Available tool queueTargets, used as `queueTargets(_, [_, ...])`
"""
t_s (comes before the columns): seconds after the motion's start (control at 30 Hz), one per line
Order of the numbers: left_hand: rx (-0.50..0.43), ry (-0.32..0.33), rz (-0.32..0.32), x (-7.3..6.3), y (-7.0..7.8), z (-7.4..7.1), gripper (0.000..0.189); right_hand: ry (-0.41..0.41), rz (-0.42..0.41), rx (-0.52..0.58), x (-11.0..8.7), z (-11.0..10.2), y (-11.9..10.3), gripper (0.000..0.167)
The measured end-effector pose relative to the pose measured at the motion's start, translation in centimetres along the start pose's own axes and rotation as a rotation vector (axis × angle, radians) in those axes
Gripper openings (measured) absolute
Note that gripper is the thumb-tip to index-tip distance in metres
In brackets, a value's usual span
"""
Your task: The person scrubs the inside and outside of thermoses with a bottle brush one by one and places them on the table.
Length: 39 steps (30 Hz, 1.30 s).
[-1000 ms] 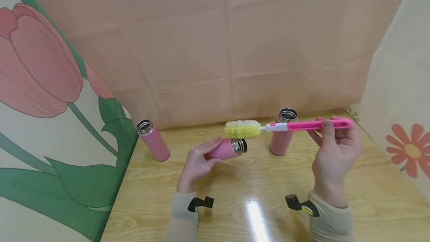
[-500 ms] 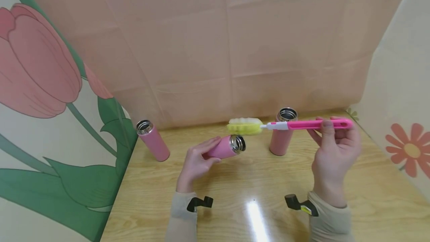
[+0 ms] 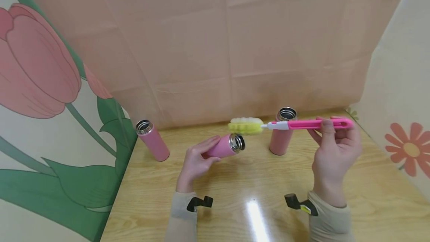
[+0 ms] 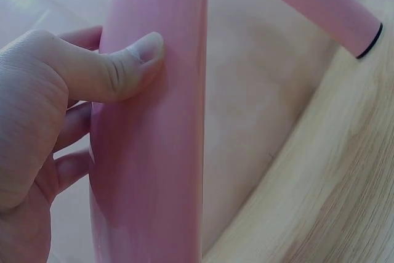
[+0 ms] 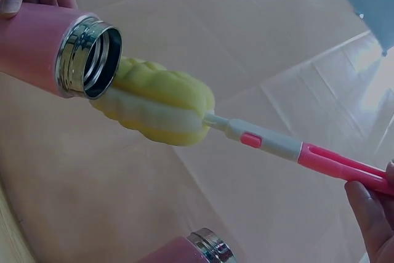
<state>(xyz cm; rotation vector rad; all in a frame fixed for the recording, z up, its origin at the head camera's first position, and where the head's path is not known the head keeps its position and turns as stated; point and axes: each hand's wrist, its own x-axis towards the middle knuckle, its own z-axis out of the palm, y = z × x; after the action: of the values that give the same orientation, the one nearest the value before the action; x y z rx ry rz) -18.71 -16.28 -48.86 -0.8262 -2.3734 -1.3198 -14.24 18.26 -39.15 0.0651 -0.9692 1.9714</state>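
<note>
My left hand (image 3: pixel 198 161) grips a pink thermos bottle (image 3: pixel 220 148) round its body, thumb along the side. The bottle is tipped, its bare steel mouth (image 5: pixel 92 58) facing right. In my right hand (image 3: pixel 332 156) is the pink handle of a bottle brush (image 3: pixel 304 124), pinched between thumb and fingers and held level. Its yellow and white sponge head (image 5: pixel 160 101) lies outside the bottle, overlapping the mouth's edge in the right wrist view. In the left wrist view the thumb presses on the bottle (image 4: pixel 148 152); its mouth is out of frame there.
Two more pink thermos bottles without lids stand on the wooden table (image 3: pixel 228 197): one at the left (image 3: pixel 153 142), another at the back right (image 3: pixel 281 137), behind the brush. A beige cloth (image 3: pixel 188 47) hangs along the table's back edge. Flower-patterned panels (image 3: pixel 43 66) flank both sides.
The brush head has shifted slightly right and up, off the bottle's neck. The held bottle has tilted so its mouth shows a little more. Both hands stay almost in place.
</note>
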Motion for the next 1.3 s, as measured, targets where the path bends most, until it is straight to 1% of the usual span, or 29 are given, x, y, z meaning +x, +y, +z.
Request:
queueTargets(0.2, [-0.010, 0.023, 0.011, 0.0, 0.1, 0.0, 0.072, -0.007, -0.007, -0.016, 0.0, 0.0, -0.1, 0.030])
queueTargets(0.33, [-0.007, 0.029, 0.006, -0.1, 0.0, -0.1, 0.072, -0.010, -0.013, -0.032, -0.1, -0.1, 0.0, 0.026])
queueTargets(0.53, [0.000, 0.045, -0.004, -0.2, -0.1, -0.2, 0.074, -0.014, -0.015, -0.069, -0.2, 0.1, -0.1, 0.029])
queueTargets(0.67, [0.007, 0.073, 0.011, -0.1, -0.2, -0.2, 0.075, -0.023, -0.022, -0.116, -0.4, 0.2, -0.2, 0.032])
queueTargets(0.77, [0.020, 0.103, 0.013, 0.0, -0.2, -0.2, 0.076, -0.037, -0.028, -0.178, -0.6, 0.2, -0.2, 0.029])
queueTargets(0.87, [0.027, 0.127, 0.006, 0.0, -0.2, -0.1, 0.075, -0.056, -0.036, -0.203, -0.8, 0.3, -0.2, 0.025])
queueTargets(1.0, [0.022, 0.145, -0.013, 0.2, -0.1, -0.1, 0.075, -0.073, -0.043, -0.196, -1.0, 0.4, -0.2, 0.028])
queueTargets(1.1, [0.023, 0.160, -0.026, 0.2, 0.0, -0.1, 0.075, -0.078, -0.042, -0.212, -1.0, 0.4, -0.2, 0.031])
queueTargets(1.3, [-0.004, 0.195, -0.060, 0.2, -0.1, 0.0, 0.074, -0.103, -0.052, -0.215, -1.0, 0.4, -0.3, 0.028])
